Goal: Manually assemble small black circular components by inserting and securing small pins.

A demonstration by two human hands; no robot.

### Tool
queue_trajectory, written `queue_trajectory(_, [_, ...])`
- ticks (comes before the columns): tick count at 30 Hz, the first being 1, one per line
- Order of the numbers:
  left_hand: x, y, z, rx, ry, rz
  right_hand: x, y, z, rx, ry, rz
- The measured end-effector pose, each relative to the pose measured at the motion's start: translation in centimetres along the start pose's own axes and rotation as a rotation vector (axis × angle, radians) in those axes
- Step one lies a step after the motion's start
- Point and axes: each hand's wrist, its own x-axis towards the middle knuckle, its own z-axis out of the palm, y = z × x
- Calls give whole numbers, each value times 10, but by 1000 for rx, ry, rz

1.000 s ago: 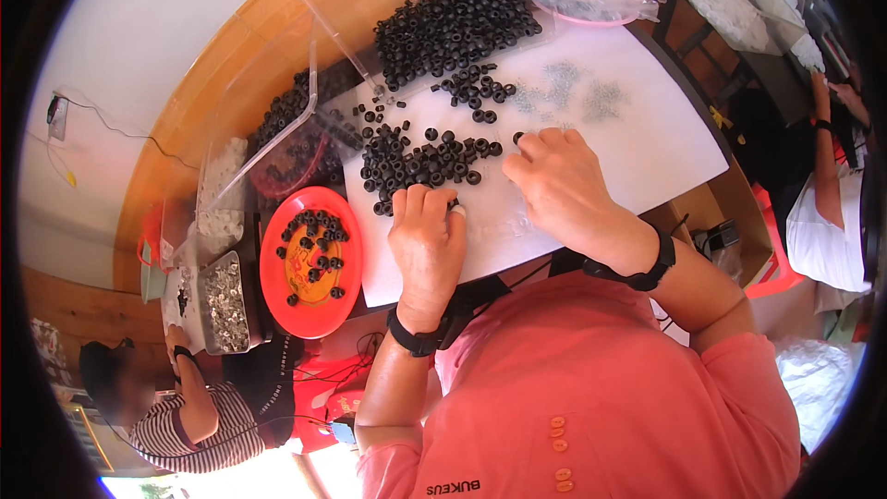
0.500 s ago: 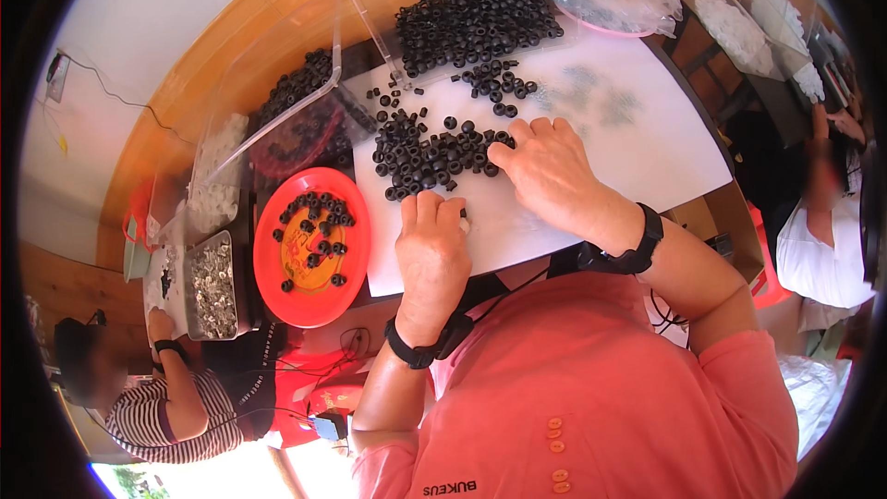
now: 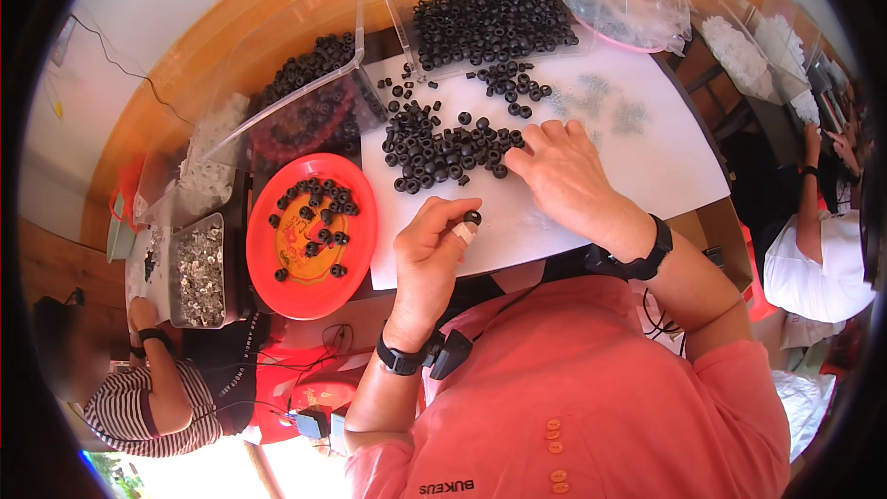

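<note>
Pink shirt (image 3: 591,388): nearest of all, filling the lower middle, with the person's two forearms reaching forward past it.
Left hand (image 3: 428,245): the closer of the two to the body; thumb and forefinger are pinched together on a small black piece (image 3: 473,217), and a pale wrap (image 3: 465,234) shows on the thumb.
Held piece's lie: at the fingertips, to the right of the palm and toward the right hand; it looks short and round, so no long axis can be made out.
Red plate (image 3: 364,249): to the left of the left hand, which is far nearer to it than the right; scattered black pieces sit on it, apart from the rim.
Right hand (image 3: 568,171): farther over the pale worktop (image 3: 684,166), fingers curled and pointing left; whether they are apart or clamped on a piece cannot be told.
Loose pile (image 3: 443,157): directly left of the right hand, whose fingertips are at its right end; from the left hand it lies straight ahead, across a bare strip. The right hand is plainly nearer. The longer spread runs roughly left to right.
Small cluster (image 3: 513,83): beyond the pile, more black pieces.
Clear bits (image 3: 601,106): beyond the right hand, thinly spread.
Far heap (image 3: 494,23): densely massed black pieces at the back.
</note>
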Motion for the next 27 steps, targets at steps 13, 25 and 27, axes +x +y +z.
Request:
queue_trajectory(13, [4,-7,16,-324,-19,-121,-3,1,-2,230,118,-145])
queue_trajectory(25, [3,-13,14,-276,-26,-131,1,-27,-25,762,99,-149])
queue_trajectory(27, [2,-15,14,-328,-20,-125,3,-28,-25,760,100,-165])
